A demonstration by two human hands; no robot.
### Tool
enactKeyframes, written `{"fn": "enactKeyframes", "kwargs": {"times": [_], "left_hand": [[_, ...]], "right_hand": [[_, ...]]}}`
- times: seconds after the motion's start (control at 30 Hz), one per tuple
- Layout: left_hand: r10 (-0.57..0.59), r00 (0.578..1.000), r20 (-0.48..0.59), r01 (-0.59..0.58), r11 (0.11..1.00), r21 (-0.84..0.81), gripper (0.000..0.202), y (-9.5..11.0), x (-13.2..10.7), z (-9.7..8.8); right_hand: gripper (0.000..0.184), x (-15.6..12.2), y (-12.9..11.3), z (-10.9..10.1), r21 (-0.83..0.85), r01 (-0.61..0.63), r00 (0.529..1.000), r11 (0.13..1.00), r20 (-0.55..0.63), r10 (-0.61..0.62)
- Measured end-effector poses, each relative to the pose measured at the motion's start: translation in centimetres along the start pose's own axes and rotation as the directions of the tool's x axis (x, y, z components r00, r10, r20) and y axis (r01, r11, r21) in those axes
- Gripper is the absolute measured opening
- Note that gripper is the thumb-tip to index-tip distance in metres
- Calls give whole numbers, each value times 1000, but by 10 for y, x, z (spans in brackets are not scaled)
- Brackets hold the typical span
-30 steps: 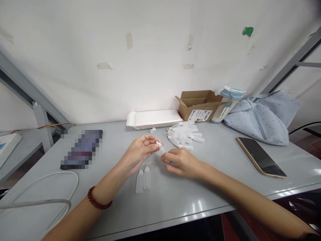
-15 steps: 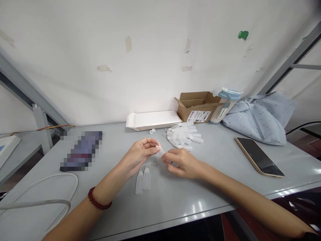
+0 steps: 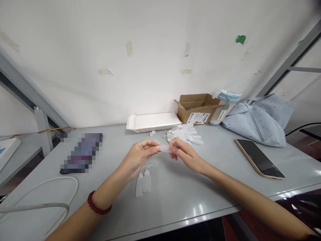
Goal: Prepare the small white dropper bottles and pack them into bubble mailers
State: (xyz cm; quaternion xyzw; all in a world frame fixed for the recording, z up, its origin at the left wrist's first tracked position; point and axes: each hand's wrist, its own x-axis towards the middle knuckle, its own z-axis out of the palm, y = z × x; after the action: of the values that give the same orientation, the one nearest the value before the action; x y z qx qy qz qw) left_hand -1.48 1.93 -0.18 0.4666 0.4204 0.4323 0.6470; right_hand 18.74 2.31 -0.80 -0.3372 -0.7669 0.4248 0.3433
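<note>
A small translucent plastic squeeze bottle [image 3: 165, 149] lies sideways between my two hands, above the table. My left hand [image 3: 142, 153] pinches its neck end between thumb and fingers, hiding the tip. Around the body of the same bottle, my right hand [image 3: 184, 152] has its thumb and fingers closed. Two similar bottles with thin bent spouts [image 3: 143, 183] lie side by side on the table below my hands. Behind my right hand is a pile of more such bottles [image 3: 184, 133]. Small white caps [image 3: 152, 133] lie left of the pile.
Along the wall stand a white padded packet [image 3: 154, 122], an open cardboard box [image 3: 198, 108], a blue-lidded cup [image 3: 224, 108] and a light blue cloth bag [image 3: 255, 120]. A phone [image 3: 259, 159] lies at right. At left are a blurred-out dark item [image 3: 82, 153] and a looped white cable [image 3: 67, 201].
My right hand has shifted up and right and turned, now gripping the bottle's body, which shows more plainly. My left hand stays at the neck end.
</note>
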Motion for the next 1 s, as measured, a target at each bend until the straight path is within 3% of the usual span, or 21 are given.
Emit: {"fn": "enactKeyframes", "kwargs": {"times": [0.17,0.37,0.67,0.87,1.0], "left_hand": [[-22,1000,15,21,999,40,22,3,-2,5],[-175,981,80,160,973,164,39,2,-5,4],[133,990,48,-141,903,406,20,-1,-9,12],[102,990,99,-135,895,426,26,2,-10,13],[1,989,150,-52,940,337,40,2,-9,14]], "right_hand": [[11,-2,2,3,67,17,999,998,-29,-15],[11,-1,-1,2,80,12,1000,997,-12,-11],[16,2,2,3,228,-80,991,970,-90,103],[18,2,3,4,321,-97,986,942,-98,135],[17,2,-1,3,323,-86,987,942,-101,125]]}}
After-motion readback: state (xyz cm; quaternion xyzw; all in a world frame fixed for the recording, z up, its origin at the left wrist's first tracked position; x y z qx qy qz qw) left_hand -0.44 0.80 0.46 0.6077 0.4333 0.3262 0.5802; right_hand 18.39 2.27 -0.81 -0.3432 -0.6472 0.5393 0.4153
